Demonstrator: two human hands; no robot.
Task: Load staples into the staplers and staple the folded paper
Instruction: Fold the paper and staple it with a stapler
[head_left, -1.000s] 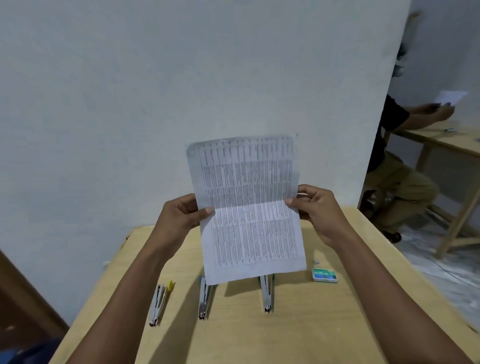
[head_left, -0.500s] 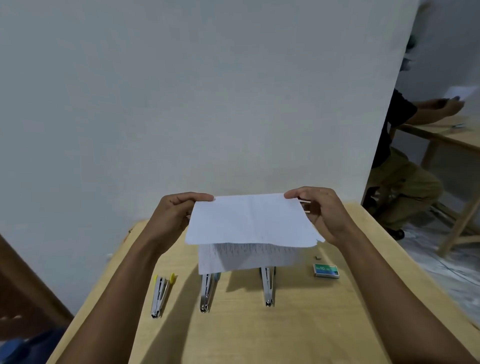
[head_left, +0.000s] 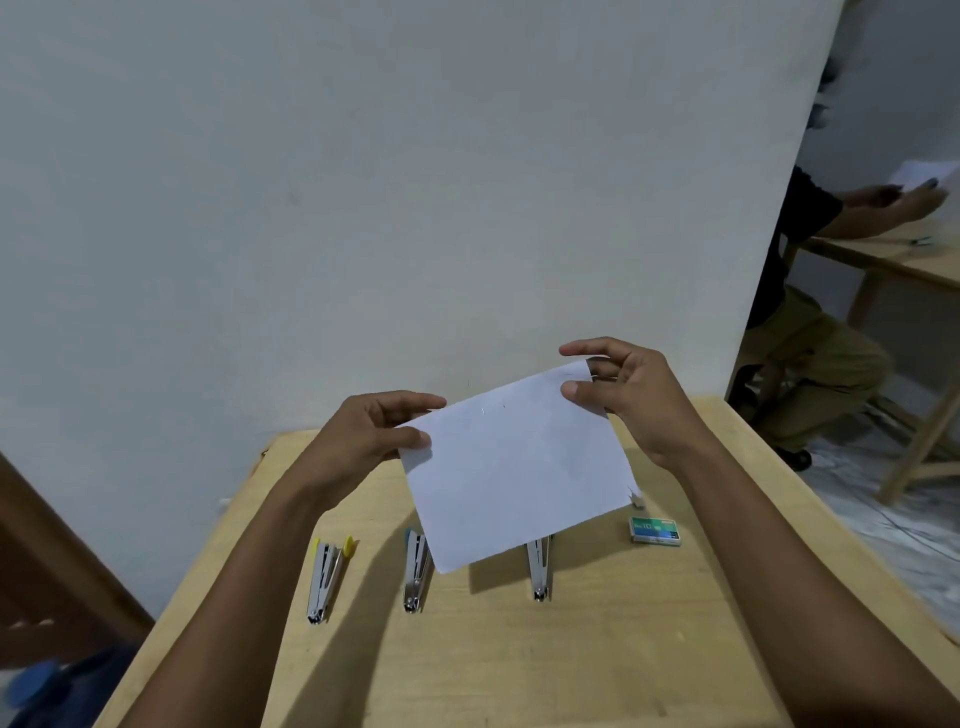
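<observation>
I hold a folded white sheet of paper (head_left: 514, 467) in the air above the wooden table (head_left: 571, 649), blank side toward me and tilted. My left hand (head_left: 374, 436) pinches its upper left corner, and my right hand (head_left: 623, 389) pinches its upper right corner. Three metal staplers lie in a row on the table below: one with yellow ends (head_left: 326, 577) at the left, one with a blue end (head_left: 417, 571) in the middle, and a third (head_left: 539, 569) partly hidden under the paper. A small green staple box (head_left: 654, 531) lies to the right.
A white wall stands right behind the table. At the far right another person (head_left: 810, 322) sits at a second wooden table (head_left: 893, 260) holding paper. A brown wooden piece (head_left: 47, 561) is at the lower left.
The printed sheet, held upright and unfolded a second ago, has been folded over in half. It now shows its blank side and is tilted, with my right hand higher than my left.
</observation>
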